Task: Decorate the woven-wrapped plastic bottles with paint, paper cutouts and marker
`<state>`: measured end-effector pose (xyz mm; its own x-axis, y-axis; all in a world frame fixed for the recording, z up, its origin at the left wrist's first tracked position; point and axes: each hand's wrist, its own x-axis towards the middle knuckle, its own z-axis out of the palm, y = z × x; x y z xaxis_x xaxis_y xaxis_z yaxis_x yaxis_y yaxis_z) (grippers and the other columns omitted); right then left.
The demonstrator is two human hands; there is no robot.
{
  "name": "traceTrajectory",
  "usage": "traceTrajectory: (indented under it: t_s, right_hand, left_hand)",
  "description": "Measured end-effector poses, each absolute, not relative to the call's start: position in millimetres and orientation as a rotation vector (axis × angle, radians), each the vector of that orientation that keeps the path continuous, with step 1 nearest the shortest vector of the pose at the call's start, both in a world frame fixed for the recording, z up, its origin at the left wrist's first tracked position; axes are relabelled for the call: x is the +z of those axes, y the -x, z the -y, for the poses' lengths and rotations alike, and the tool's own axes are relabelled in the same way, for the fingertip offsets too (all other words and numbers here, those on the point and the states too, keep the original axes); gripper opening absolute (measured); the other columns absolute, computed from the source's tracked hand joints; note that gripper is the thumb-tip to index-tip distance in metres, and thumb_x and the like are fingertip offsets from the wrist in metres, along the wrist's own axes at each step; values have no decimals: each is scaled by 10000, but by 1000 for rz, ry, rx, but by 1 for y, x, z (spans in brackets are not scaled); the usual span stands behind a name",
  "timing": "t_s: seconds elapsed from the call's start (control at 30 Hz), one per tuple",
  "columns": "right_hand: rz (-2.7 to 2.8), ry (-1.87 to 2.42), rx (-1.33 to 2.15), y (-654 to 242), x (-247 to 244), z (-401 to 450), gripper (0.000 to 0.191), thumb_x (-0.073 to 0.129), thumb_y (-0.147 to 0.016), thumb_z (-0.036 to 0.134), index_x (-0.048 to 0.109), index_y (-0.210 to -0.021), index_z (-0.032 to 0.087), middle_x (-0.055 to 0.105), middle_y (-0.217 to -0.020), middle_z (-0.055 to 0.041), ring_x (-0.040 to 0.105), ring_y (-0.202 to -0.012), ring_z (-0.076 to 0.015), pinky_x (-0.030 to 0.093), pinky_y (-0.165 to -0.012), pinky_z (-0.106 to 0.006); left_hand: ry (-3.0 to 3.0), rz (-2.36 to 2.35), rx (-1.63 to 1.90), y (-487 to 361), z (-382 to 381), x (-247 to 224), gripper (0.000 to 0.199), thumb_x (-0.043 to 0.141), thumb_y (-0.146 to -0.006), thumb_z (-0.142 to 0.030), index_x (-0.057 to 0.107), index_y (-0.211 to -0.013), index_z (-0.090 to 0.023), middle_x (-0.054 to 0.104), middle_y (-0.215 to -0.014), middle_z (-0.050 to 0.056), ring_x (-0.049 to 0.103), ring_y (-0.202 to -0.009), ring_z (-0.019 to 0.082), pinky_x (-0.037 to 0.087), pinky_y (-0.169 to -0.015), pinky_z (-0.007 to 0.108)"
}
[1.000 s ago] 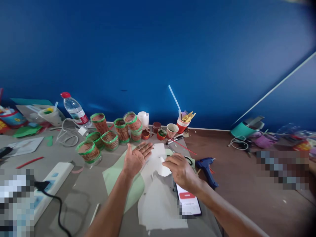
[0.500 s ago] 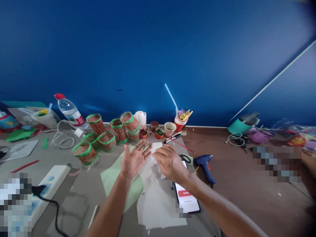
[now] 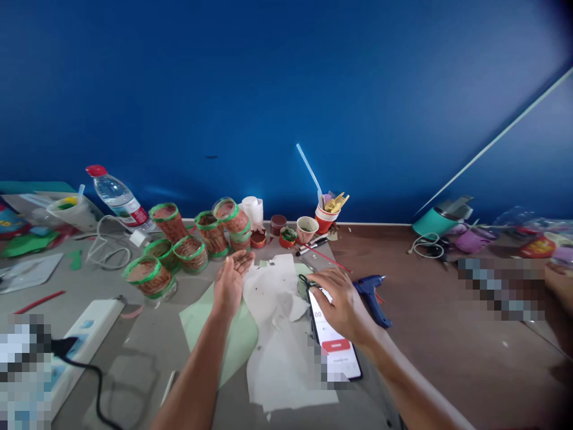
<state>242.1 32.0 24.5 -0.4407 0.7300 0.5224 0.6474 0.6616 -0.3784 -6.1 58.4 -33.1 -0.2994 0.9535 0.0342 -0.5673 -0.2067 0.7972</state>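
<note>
My left hand point(image 3: 231, 283) is palm up over the green paper point(image 3: 201, 316), its fingers extended and nothing in it. To the right, my right hand point(image 3: 338, 298) hangs over the upper part of a phone point(image 3: 338, 352), fingers curved beside the black scissors handle point(image 3: 306, 280); whether they grip it is unclear. White crumpled paper sheets point(image 3: 280, 358) lie between the hands. A blue glue gun point(image 3: 373, 298) rests just right of my right hand.
Several green-rimmed brown cups point(image 3: 190, 254) stand at the back left beside a water bottle point(image 3: 120, 200). A power strip point(image 3: 85, 334) lies at the left. Small cups point(image 3: 307, 228) line the wall. Another person's hand point(image 3: 559, 286) shows at the far right.
My hands have moved apart: the right one went right over the phone and scissors handle, the left one slightly left. More of the white paper shows between them.
</note>
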Motion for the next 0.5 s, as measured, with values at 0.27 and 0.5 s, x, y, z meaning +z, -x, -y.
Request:
traceTrajectory:
  t_s: [0.27, 0.5]
  right_hand:
    - [2171, 1094, 222, -253, 25, -11, 213, 492, -907, 143, 609, -1079, 191, 682, -969, -95, 587, -956, -255, 486, -834, -427]
    - [2250, 1054, 260, -243, 28, -10, 237, 493, -892, 135, 623, -1080, 199, 684, -966, -100, 586, -993, -263, 509, -843, -440]
  left_hand:
    - [-753, -995, 1755, 5, -58, -38, 246, 627, -791, -384, 584, -954, -205, 728, -742, 30, 699, -838, 206, 447, -971, 464]
    - [-882, -1183, 1757, 3, -60, -43, 177, 582, -735, -258, 607, -901, -201, 706, -923, 44, 666, -935, 218, 447, -973, 451]
